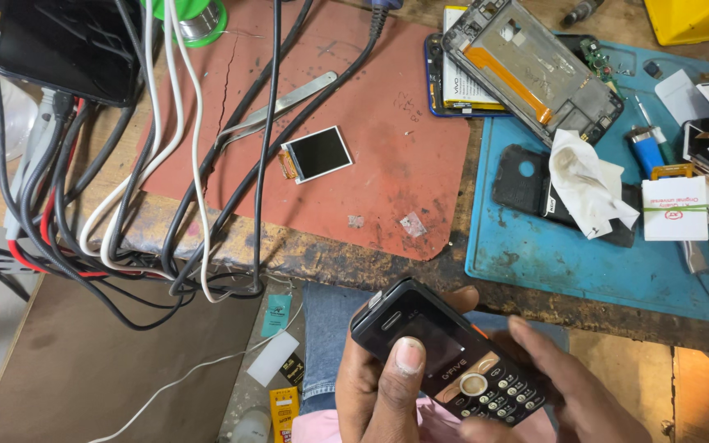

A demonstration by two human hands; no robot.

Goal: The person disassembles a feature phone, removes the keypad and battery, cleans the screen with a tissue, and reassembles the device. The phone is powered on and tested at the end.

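- Left hand (371,394) is clamped around the black keypad phone (445,357), thumb pressing its screen.
- Right hand (572,394), fingers apart, touches the phone's keypad end.
- The phone's long axis runs upper-left to lower-right.
- Farther off, a small loose display (317,153) lies on the red mat (387,107).

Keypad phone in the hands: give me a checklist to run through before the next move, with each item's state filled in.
1. Keypad phone held in both hands: ok; left hand wraps it, right hand touches its lower end.
2. Left thumb on the phone's screen: ok.
3. Phone screen lit: not ok, dark.
4. Small loose display lying flat on the red mat: ok.
5. Tweezers on the mat, clear of the display: ok.
6. Phone's back cover fitted: cannot tell, hidden.
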